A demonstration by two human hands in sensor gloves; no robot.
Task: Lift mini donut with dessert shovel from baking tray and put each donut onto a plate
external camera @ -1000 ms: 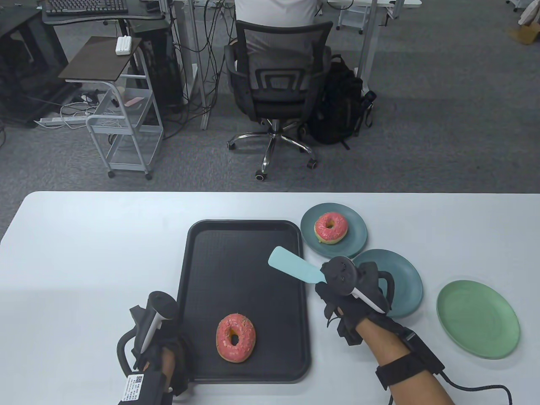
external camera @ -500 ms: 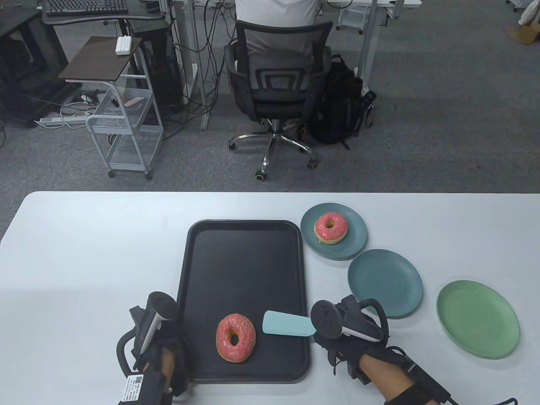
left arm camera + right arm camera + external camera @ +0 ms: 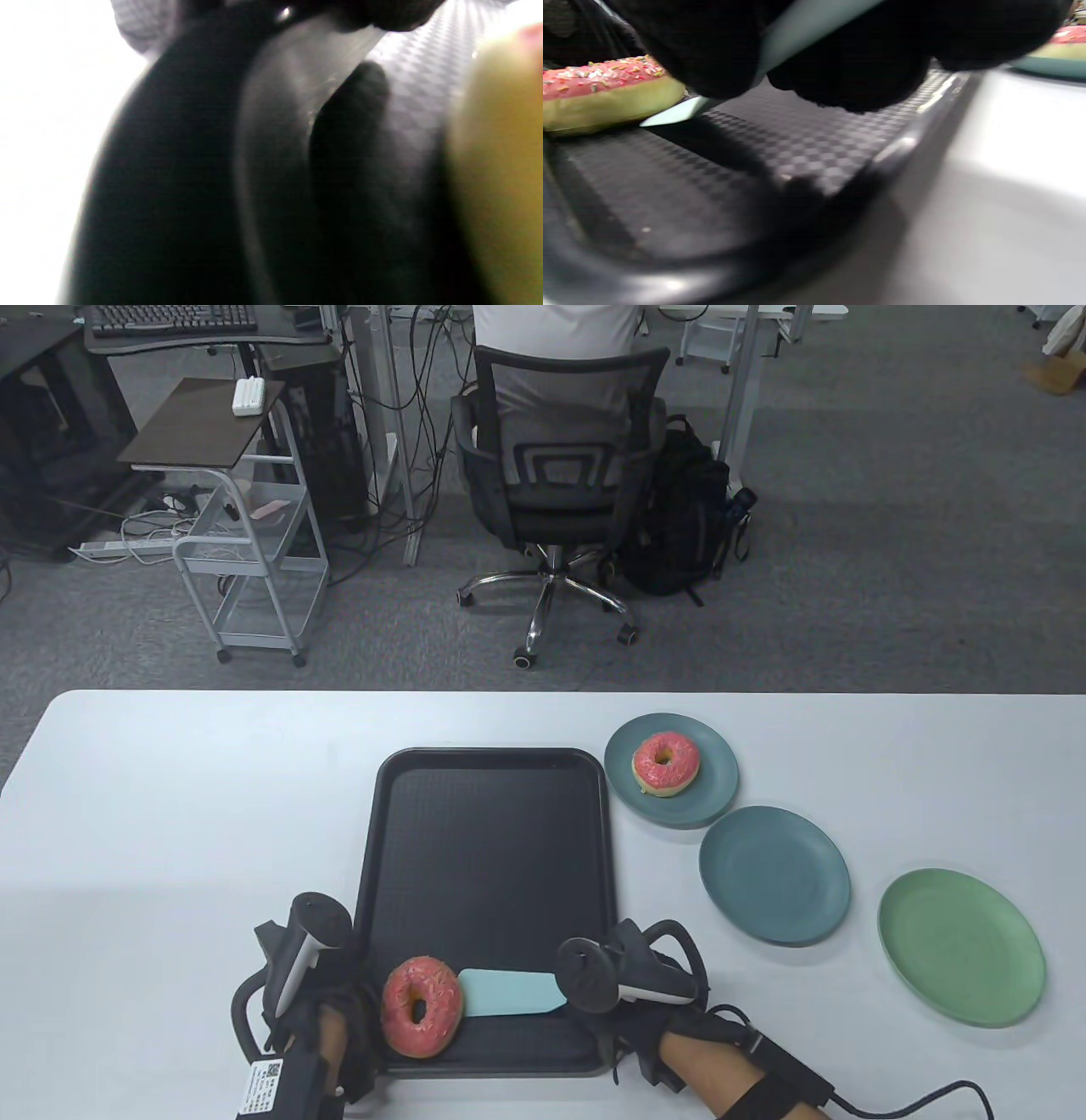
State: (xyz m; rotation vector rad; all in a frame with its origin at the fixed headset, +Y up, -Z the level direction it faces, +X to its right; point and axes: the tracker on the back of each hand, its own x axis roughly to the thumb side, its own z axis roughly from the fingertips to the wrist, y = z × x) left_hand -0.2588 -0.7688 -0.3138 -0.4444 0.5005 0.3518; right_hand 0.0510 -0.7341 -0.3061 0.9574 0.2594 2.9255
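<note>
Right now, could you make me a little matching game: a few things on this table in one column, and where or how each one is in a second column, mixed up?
Things:
1. shovel blade
2. far donut
3. near donut
4. light green plate

Places or states:
A. on the baking tray, at its near left corner
B. bare, farthest right
C. on a blue-green plate
D. edge against a donut

Pairs: 1-D, 2-C, 3-A, 4-B
</note>
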